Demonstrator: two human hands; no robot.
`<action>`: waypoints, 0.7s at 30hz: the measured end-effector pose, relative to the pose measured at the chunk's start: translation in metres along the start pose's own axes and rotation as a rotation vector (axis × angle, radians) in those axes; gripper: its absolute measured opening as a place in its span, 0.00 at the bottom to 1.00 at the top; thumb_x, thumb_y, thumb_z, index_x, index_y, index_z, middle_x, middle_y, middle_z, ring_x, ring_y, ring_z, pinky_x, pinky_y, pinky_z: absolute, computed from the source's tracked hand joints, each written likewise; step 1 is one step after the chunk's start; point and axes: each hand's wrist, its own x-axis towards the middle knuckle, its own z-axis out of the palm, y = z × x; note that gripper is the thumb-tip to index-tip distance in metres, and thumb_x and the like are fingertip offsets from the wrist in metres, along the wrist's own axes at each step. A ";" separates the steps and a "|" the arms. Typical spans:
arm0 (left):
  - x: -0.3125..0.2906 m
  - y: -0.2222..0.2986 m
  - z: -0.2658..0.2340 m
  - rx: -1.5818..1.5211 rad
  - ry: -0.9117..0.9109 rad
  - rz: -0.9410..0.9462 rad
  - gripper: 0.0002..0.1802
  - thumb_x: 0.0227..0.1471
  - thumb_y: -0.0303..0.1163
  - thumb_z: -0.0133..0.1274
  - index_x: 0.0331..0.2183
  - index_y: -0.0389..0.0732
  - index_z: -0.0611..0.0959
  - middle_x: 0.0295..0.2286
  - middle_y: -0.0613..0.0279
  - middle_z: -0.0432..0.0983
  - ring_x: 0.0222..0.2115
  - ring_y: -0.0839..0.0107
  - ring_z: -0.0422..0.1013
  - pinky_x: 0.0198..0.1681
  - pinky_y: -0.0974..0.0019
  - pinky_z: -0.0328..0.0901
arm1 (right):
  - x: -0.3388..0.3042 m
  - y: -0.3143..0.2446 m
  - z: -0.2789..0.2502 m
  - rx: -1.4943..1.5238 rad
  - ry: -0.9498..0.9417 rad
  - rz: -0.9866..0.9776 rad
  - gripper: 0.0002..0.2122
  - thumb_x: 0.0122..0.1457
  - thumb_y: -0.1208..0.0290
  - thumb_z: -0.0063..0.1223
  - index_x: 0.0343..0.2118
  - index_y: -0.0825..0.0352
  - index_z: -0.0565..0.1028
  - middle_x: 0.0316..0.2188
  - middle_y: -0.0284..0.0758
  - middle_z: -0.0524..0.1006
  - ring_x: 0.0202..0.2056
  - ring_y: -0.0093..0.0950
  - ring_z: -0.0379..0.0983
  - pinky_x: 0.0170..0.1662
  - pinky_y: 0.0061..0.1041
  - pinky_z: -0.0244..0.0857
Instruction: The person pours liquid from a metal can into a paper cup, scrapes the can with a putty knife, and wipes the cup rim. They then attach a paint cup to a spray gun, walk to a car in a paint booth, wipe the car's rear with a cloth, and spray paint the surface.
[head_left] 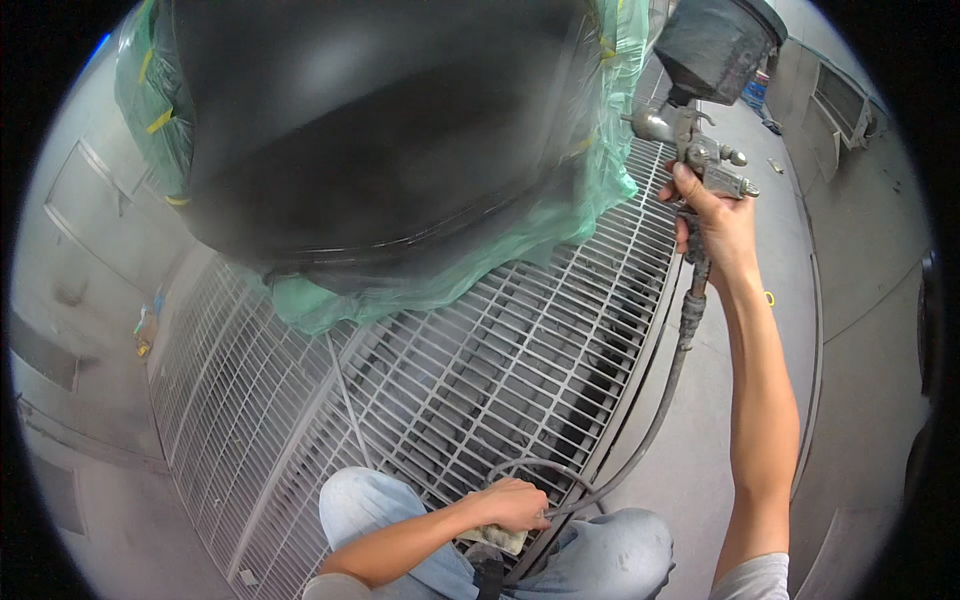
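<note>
My right hand is raised at the right, its fingers wrapped round the grip of a metal spray gun. A dark, paint-crusted cup sits on top of the gun. From the handle a grey air hose curves down towards my lap. My left hand is low between my knees, fingers closed round the hose where it comes in. A crumpled whitish cloth-like thing shows beneath that hand; whether it is gripped too is unclear. Ahead stands a large black car-body panel, glossy in places.
Green masking film with yellow tape edges the panel. Below lies a metal floor grating, with a thin rod or line across it. Grey booth walls stand left and right. Small objects lie by the left wall. Haze hangs around the panel.
</note>
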 end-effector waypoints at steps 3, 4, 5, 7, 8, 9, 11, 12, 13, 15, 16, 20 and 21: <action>-0.009 -0.006 -0.014 -0.034 0.069 -0.029 0.20 0.59 0.50 0.54 0.43 0.45 0.86 0.33 0.47 0.82 0.40 0.47 0.77 0.43 0.48 0.69 | 0.017 0.002 -0.019 -0.046 0.087 0.000 0.10 0.61 0.67 0.63 0.34 0.69 0.79 0.25 0.35 0.80 0.11 0.19 0.65 0.12 0.20 0.59; -0.013 -0.008 -0.017 -0.057 0.102 -0.035 0.20 0.59 0.49 0.55 0.43 0.45 0.86 0.34 0.46 0.82 0.40 0.46 0.77 0.43 0.49 0.69 | 0.022 0.001 -0.023 -0.079 0.130 0.010 0.10 0.61 0.66 0.64 0.33 0.69 0.79 0.25 0.34 0.80 0.11 0.19 0.65 0.13 0.20 0.60; -0.017 -0.011 -0.020 -0.079 0.137 -0.042 0.20 0.58 0.47 0.56 0.44 0.45 0.86 0.35 0.45 0.82 0.41 0.46 0.77 0.44 0.49 0.70 | 0.025 -0.001 -0.026 -0.065 0.160 0.000 0.10 0.61 0.66 0.63 0.31 0.68 0.79 0.24 0.33 0.80 0.11 0.19 0.66 0.13 0.20 0.60; -0.021 -0.018 -0.025 -0.104 0.191 -0.076 0.20 0.56 0.45 0.57 0.47 0.48 0.86 0.37 0.46 0.83 0.42 0.47 0.77 0.46 0.49 0.70 | 0.029 -0.006 -0.024 -0.193 0.269 -0.010 0.10 0.61 0.66 0.63 0.31 0.68 0.79 0.23 0.33 0.80 0.11 0.19 0.66 0.13 0.20 0.60; -0.022 -0.023 -0.027 -0.092 0.199 -0.086 0.20 0.56 0.46 0.57 0.48 0.49 0.86 0.38 0.47 0.82 0.42 0.48 0.77 0.46 0.49 0.70 | 0.028 -0.010 -0.021 -0.268 0.349 0.014 0.10 0.61 0.66 0.63 0.31 0.68 0.79 0.23 0.32 0.79 0.12 0.19 0.66 0.13 0.20 0.60; -0.024 -0.028 -0.029 -0.080 0.213 -0.097 0.21 0.56 0.47 0.57 0.49 0.51 0.85 0.39 0.48 0.82 0.43 0.48 0.77 0.46 0.49 0.70 | 0.026 -0.018 -0.018 -0.285 0.348 0.015 0.10 0.61 0.67 0.63 0.32 0.69 0.79 0.22 0.33 0.79 0.12 0.20 0.66 0.13 0.20 0.59; -0.023 -0.035 -0.031 -0.076 0.206 -0.126 0.22 0.55 0.46 0.59 0.51 0.53 0.84 0.41 0.50 0.82 0.44 0.49 0.77 0.47 0.51 0.70 | 0.014 -0.033 -0.007 -0.202 0.255 -0.050 0.09 0.61 0.68 0.63 0.32 0.70 0.79 0.22 0.33 0.79 0.12 0.20 0.66 0.13 0.20 0.58; -0.023 -0.037 -0.031 -0.079 0.207 -0.124 0.22 0.54 0.45 0.60 0.51 0.53 0.85 0.41 0.50 0.82 0.44 0.49 0.77 0.47 0.51 0.70 | 0.006 -0.042 0.000 -0.170 0.228 -0.065 0.09 0.61 0.68 0.63 0.32 0.70 0.79 0.23 0.34 0.79 0.12 0.20 0.66 0.13 0.20 0.58; -0.022 -0.038 -0.029 -0.080 0.207 -0.120 0.23 0.53 0.45 0.61 0.51 0.53 0.85 0.41 0.50 0.82 0.44 0.48 0.77 0.47 0.51 0.70 | -0.001 -0.051 0.007 -0.156 0.176 -0.076 0.08 0.62 0.69 0.62 0.33 0.70 0.79 0.23 0.34 0.79 0.13 0.19 0.66 0.13 0.20 0.58; -0.019 -0.037 -0.029 -0.081 0.191 -0.113 0.23 0.52 0.43 0.63 0.50 0.53 0.85 0.41 0.50 0.82 0.44 0.49 0.77 0.47 0.51 0.70 | -0.016 -0.070 0.023 -0.120 0.112 -0.040 0.08 0.62 0.69 0.62 0.35 0.70 0.79 0.25 0.34 0.79 0.13 0.18 0.66 0.14 0.19 0.59; -0.017 -0.036 -0.029 -0.081 0.174 -0.110 0.23 0.51 0.42 0.64 0.50 0.53 0.85 0.41 0.50 0.82 0.44 0.49 0.77 0.47 0.51 0.70 | -0.022 -0.079 0.032 -0.107 0.069 -0.050 0.08 0.62 0.69 0.62 0.36 0.70 0.80 0.25 0.34 0.79 0.14 0.18 0.66 0.14 0.19 0.59; -0.015 -0.029 -0.035 -0.101 0.150 -0.103 0.24 0.50 0.42 0.65 0.50 0.53 0.85 0.41 0.50 0.82 0.46 0.50 0.77 0.48 0.51 0.70 | -0.037 -0.112 0.067 -0.071 -0.115 -0.009 0.13 0.63 0.66 0.61 0.43 0.72 0.78 0.27 0.36 0.78 0.18 0.19 0.69 0.16 0.16 0.62; -0.015 -0.027 -0.036 -0.107 0.147 -0.118 0.24 0.50 0.43 0.65 0.50 0.54 0.86 0.42 0.51 0.82 0.46 0.50 0.76 0.48 0.51 0.70 | -0.038 -0.118 0.075 -0.084 -0.159 -0.007 0.14 0.63 0.66 0.61 0.44 0.71 0.79 0.28 0.37 0.79 0.20 0.19 0.71 0.16 0.17 0.63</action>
